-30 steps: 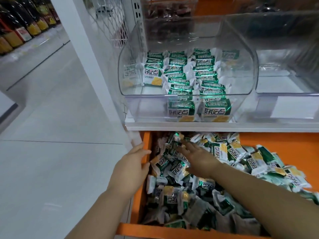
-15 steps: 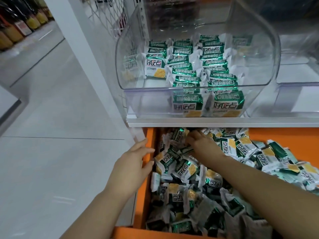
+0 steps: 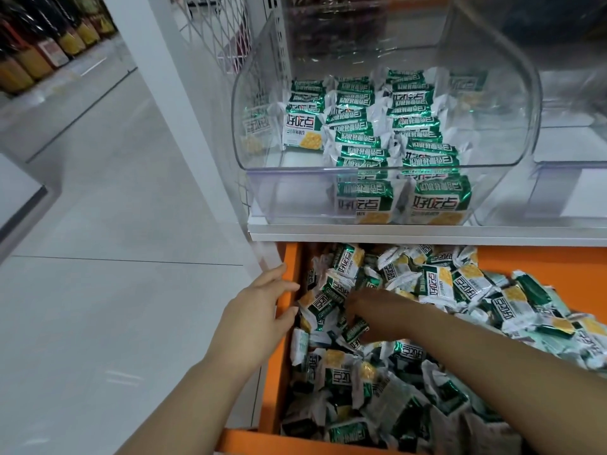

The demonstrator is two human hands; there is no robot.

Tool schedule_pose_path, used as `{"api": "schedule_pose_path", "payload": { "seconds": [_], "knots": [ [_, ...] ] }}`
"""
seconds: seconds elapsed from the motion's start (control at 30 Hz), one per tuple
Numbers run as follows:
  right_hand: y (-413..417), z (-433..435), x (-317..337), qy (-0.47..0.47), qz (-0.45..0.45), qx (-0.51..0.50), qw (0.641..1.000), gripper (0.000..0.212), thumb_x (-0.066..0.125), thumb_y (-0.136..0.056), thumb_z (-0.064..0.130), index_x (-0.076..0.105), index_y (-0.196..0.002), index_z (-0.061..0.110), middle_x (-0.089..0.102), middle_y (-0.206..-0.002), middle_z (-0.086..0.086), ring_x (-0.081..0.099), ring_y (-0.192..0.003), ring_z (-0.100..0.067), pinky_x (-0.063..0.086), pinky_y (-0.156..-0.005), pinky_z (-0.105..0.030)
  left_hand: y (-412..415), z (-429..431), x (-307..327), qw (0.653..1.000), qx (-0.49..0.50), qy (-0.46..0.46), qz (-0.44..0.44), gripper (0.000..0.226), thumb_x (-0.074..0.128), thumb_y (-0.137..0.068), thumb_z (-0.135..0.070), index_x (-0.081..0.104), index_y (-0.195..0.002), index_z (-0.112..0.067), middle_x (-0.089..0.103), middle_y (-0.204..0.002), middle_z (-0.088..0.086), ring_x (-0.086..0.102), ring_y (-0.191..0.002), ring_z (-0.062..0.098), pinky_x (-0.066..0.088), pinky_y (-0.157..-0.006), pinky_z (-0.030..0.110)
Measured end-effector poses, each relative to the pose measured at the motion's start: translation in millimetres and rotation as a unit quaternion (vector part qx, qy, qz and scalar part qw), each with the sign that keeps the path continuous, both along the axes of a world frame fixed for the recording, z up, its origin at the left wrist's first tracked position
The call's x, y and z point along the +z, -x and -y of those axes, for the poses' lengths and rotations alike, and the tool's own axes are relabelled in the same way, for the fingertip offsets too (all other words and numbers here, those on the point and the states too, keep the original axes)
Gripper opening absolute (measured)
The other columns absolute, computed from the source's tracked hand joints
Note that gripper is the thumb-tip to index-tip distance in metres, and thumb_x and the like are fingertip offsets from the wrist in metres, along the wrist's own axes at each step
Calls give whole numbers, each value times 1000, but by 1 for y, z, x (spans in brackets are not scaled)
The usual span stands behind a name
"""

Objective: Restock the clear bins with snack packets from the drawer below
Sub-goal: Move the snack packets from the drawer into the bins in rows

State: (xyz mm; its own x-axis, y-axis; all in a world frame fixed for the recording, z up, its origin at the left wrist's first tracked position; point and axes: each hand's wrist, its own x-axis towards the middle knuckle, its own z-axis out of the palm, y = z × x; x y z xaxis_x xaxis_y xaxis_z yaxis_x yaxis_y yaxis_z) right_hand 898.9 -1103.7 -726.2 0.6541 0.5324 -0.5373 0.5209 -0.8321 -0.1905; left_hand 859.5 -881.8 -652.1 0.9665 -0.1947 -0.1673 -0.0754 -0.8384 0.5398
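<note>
A clear bin (image 3: 295,198) on the white shelf holds rows of green-and-white snack packets (image 3: 358,126), with bare floor at its left side. Below it, an open orange drawer (image 3: 290,257) is heaped with loose packets of the same kind (image 3: 443,284). My left hand (image 3: 259,310) rests on the drawer's left wall, fingers straight. My right hand (image 3: 368,310) is dug into the pile near the drawer's left side. Its fingers curl around packets and are partly hidden by them.
A second clear bin (image 3: 574,178) stands to the right with no packets showing in it. The white shelf edge (image 3: 427,233) overhangs the drawer's back. A white upright (image 3: 157,93) and wire grid (image 3: 213,27) stand at left. Bottles (image 3: 33,54) line a far shelf across the aisle.
My right hand has moved from the back of the drawer toward the left and deeper into the pile. My left hand stays on the drawer wall. The view has shifted closer.
</note>
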Motion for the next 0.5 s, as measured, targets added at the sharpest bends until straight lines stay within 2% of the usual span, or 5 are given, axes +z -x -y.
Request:
{"api": "schedule_pose_path", "payload": {
  "seconds": [0.13, 0.23, 0.3, 0.4, 0.5],
  "knots": [
    [5, -2, 0, 44, 4, 0, 999, 55, 71, -83, 25, 48, -132, 17, 44, -133, -9, 39, -124, -25, 41, -96, -36, 0, 0, 2, 1000, -6, -14, -5, 35, 62, -90, -27, 59, -123, -36, 28, -150, -24, 60, -95, 2, 40, -88, 15],
    [10, 1, 7, 45, 13, -32, 998, 50, 71, -83, 25, 47, -127, 16, 50, -126, -11, 47, -116, -26, 45, -90, -35, 1, 2, 9, 999, -20, -42, -5, 37, 59, -92, -27, 55, -128, -35, 24, -154, -21, 51, -122, 4, 37, -97, 18],
    [14, 4, 23, 3, 34, -73, 997, 45, 72, -81, 34, 50, -118, 21, 50, -117, -8, 52, -104, -24, 49, -85, -34, 3, 5, 15, 997, -35, -73, -10, 39, 56, -94, -27, 51, -132, -34, 20, -156, -17, 41, -133, 6, 32, -104, 21],
    [30, 10, 60, -76, 82, -108, 988, 43, 72, -76, 50, 41, -99, 30, 43, -95, 5, 49, -88, -17, 44, -72, -27, 8, 12, 27, 989, -82, -122, 4, 43, 54, -94, -31, 47, -136, -34, 26, -154, -12, 38, -134, 10, 30, -109, 25],
    [53, 14, 104, -133, 102, -126, 978, 48, 73, -72, 54, 37, -95, 33, 41, -86, 13, 47, -79, -10, 44, -68, -28, 12, 20, 44, 990, -114, -40, -71, 58, 64, -88, -37, 41, -141, -34, 37, -146, -14, 41, -129, 6, 33, -106, 23]
  ]
}}
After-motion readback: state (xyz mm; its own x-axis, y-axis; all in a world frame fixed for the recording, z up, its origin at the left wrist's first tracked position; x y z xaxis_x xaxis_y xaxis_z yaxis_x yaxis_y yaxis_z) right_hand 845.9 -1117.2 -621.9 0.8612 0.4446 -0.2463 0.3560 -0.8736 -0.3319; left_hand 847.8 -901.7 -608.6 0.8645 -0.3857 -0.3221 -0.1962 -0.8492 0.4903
